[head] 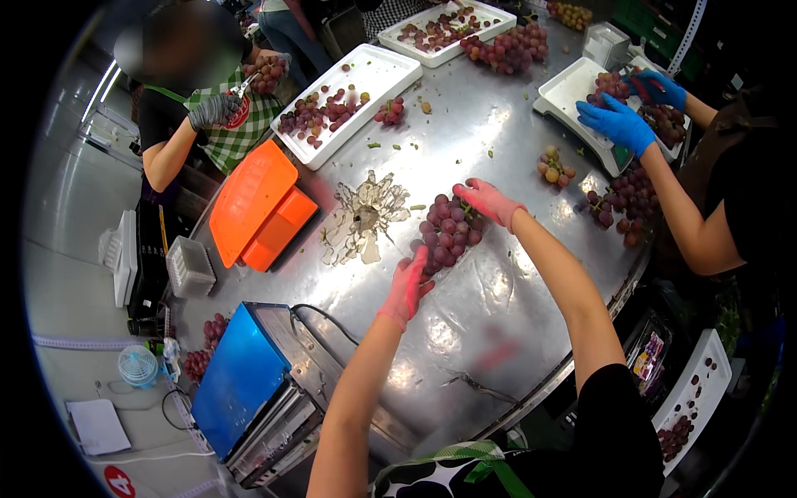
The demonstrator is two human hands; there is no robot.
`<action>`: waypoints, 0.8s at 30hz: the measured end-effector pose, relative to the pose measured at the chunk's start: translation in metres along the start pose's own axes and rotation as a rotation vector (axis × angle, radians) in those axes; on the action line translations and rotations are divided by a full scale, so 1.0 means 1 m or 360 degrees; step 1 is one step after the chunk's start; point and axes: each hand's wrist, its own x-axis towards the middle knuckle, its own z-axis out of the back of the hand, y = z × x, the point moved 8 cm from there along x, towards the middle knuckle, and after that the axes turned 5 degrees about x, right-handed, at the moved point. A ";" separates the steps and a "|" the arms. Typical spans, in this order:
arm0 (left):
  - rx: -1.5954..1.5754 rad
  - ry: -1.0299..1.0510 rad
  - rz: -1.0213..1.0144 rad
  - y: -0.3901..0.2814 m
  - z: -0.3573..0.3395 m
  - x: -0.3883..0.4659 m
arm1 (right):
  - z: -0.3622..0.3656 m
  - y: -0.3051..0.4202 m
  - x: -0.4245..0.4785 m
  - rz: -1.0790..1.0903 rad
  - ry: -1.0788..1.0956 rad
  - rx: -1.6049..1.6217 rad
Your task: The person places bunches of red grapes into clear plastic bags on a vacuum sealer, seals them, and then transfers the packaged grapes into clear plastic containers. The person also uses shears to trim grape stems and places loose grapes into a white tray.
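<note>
A bunch of red grapes lies on the metal table in front of me, in what looks like a clear bag or container. My left hand, in a pink glove, touches the near left end of the bunch. At the far right end, by the green stem, my right hand rests its pink-gloved fingers on the grapes. Both hands hold the bunch between them. Small snips lie near the table's front edge.
An orange scale and a blue machine stand at left. White trays of grapes are at the back. One co-worker holds scissors and grapes at upper left; another's blue-gloved hands hold grapes over a white scale.
</note>
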 end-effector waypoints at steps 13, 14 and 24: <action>0.0166 0.0107 -0.0155 -0.003 0.057 -0.050 | -0.038 0.020 -0.114 0.0098 0.0412 0.0334; 0.0172 0.0147 -0.0174 -0.006 0.064 -0.061 | -0.044 0.028 -0.124 0.0112 0.0405 0.0348; 0.0273 0.0074 -0.0591 -0.077 0.154 -0.208 | -0.134 0.139 -0.215 0.0397 0.0543 0.0542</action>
